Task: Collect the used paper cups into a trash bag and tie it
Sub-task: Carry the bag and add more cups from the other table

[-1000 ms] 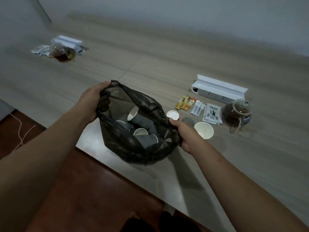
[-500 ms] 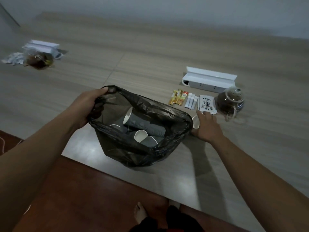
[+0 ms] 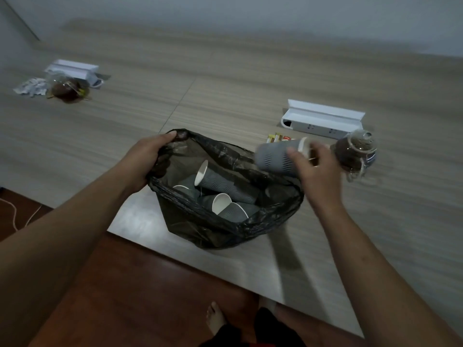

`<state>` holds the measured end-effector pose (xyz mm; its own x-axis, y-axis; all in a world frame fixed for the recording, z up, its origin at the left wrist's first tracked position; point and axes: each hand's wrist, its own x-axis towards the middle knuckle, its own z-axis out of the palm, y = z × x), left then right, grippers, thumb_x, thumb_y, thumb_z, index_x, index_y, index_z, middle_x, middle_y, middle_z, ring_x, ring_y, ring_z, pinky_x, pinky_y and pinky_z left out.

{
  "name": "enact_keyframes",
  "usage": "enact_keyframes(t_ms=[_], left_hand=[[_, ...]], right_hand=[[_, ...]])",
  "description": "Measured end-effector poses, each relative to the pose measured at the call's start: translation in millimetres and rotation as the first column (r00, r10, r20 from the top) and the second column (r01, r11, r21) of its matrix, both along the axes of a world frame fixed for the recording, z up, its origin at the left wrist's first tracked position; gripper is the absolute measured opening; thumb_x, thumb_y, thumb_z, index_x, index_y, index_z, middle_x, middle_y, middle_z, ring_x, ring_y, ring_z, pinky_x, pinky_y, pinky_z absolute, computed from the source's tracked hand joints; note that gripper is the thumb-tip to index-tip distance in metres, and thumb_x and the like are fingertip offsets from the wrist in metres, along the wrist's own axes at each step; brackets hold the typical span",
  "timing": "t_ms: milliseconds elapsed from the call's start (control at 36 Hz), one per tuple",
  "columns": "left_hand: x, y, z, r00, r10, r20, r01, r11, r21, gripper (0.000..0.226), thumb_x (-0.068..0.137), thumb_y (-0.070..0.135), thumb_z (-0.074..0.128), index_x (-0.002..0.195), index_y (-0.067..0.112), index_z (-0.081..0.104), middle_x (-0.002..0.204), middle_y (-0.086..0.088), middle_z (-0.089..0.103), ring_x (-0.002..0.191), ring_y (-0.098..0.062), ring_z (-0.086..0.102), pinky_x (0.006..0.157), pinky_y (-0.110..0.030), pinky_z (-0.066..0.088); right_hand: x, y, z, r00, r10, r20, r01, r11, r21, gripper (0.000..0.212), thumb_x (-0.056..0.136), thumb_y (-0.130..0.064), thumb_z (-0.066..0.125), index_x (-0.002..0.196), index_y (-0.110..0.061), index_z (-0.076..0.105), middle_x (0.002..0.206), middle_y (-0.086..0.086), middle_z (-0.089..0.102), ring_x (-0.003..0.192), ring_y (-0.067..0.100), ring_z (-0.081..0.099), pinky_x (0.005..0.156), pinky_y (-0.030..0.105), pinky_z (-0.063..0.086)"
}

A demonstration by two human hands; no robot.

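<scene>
Right hand [image 3: 318,171] fingers grip grey cup [image 3: 280,156] sideways above trash bag [image 3: 225,221] right rim. Left hand [image 3: 147,159] pinches far-left rim open. Risk: rim sags, cup drops onto table [image 3: 225,83].

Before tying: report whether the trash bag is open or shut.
Open. The left hand holds the trash bag rim up, and cups show inside.
</scene>
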<state>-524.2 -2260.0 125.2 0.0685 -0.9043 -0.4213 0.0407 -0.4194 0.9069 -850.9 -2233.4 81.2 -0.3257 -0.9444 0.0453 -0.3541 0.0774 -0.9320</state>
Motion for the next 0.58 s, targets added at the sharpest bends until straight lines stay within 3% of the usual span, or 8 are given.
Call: enact_keyframes(t_ms=[111,250,306,389,444,500,583], left_hand=[[3.8,-2.4,-1.7,1.0,-0.017,-0.003,0.017,1.0,-0.007,0.034,0.097,0.035,0.052,0.123,0.015,0.061,0.043,0.005,0.027,0.031,-0.009,0.021,0.034,-0.012,0.018],[5.4,-3.4,-3.0,0.999,-0.044,0.012,0.044,0.999,-0.013,0.031,0.097,0.035,0.052,0.119,0.015,0.062,0.047,0.002,0.024,0.033,-0.01,0.019,0.036,-0.014,0.017],[7.4,-4.4,-4.3,0.999,-0.045,0.03,0.045,0.999,-0.016,0.028,0.097,0.035,0.054,0.113,0.014,0.062,0.049,0.001,0.024,0.033,-0.011,0.02,0.036,-0.014,0.016],[8.7,-4.5,-4.1,0.998,-0.032,0.055,0.033,0.999,-0.021,0.022,0.096,0.035,0.056,0.085,0.017,0.062,0.048,0.0,0.025,0.035,-0.013,0.02,0.04,-0.019,0.011],[10.3,-5.3,-4.0,0.998,-0.016,0.059,0.017,1.0,-0.018,0.024,0.095,0.035,0.057,0.077,0.019,0.06,0.047,0.0,0.024,0.037,-0.014,0.019,0.042,-0.022,0.01],[13.0,-7.1,-5.2,0.998,0.003,0.061,-0.002,1.0,-0.006,0.026,0.094,0.037,0.058,0.074,0.021,0.06,0.047,0.0,0.024,0.037,-0.014,0.02,0.043,-0.023,0.01],[15.5,-8.8,-6.8,0.998,0.021,0.057,-0.021,1.0,0.006,0.029,0.094,0.037,0.059,0.07,0.02,0.064,0.046,0.0,0.026,0.037,-0.014,0.022,0.04,-0.021,0.013]], right_hand=[[61.7,15.6,-9.6,0.926,0.302,0.227,-0.352,0.909,0.223,0.055,0.072,-0.063,0.065,0.111,-0.025,0.065,0.105,-0.007,0.068,0.093,0.011,0.065,0.074,0.03,0.052],[108.1,15.3,-42.8,0.888,0.312,0.339,-0.43,0.825,0.367,0.067,0.069,-0.059,0.078,0.122,-0.023,0.058,0.117,-0.004,0.066,0.098,0.008,0.063,0.084,0.029,0.054],[115.7,11.9,-51.5,0.89,0.384,0.245,-0.454,0.793,0.406,0.076,0.069,-0.058,0.078,0.13,-0.021,0.053,0.129,-0.002,0.06,0.108,0.014,0.06,0.089,0.029,0.05],[114.0,11.7,-57.0,0.803,0.591,-0.077,-0.505,0.744,0.437,0.088,0.068,-0.064,0.075,0.137,-0.016,0.049,0.134,0.006,0.05,0.124,0.023,0.049,0.099,0.032,0.044],[105.9,11.6,-51.2,0.747,0.64,-0.177,-0.535,0.738,0.411,0.091,0.071,-0.066,0.071,0.141,-0.014,0.046,0.137,0.008,0.048,0.129,0.023,0.044,0.106,0.034,0.042],[89.8,9.0,-39.2,0.781,0.576,-0.241,-0.504,0.809,0.302,0.077,0.078,-0.063,0.066,0.138,-0.017,0.052,0.134,0.004,0.054,0.124,0.02,0.049,0.103,0.038,0.045],[52.1,-4.2,-18.6,0.962,0.182,-0.204,-0.207,0.972,-0.107,0.024,0.088,-0.029,0.064,0.107,-0.017,0.072,0.1,-0.001,0.07,0.091,0.012,0.062,0.085,0.025,0.052]])
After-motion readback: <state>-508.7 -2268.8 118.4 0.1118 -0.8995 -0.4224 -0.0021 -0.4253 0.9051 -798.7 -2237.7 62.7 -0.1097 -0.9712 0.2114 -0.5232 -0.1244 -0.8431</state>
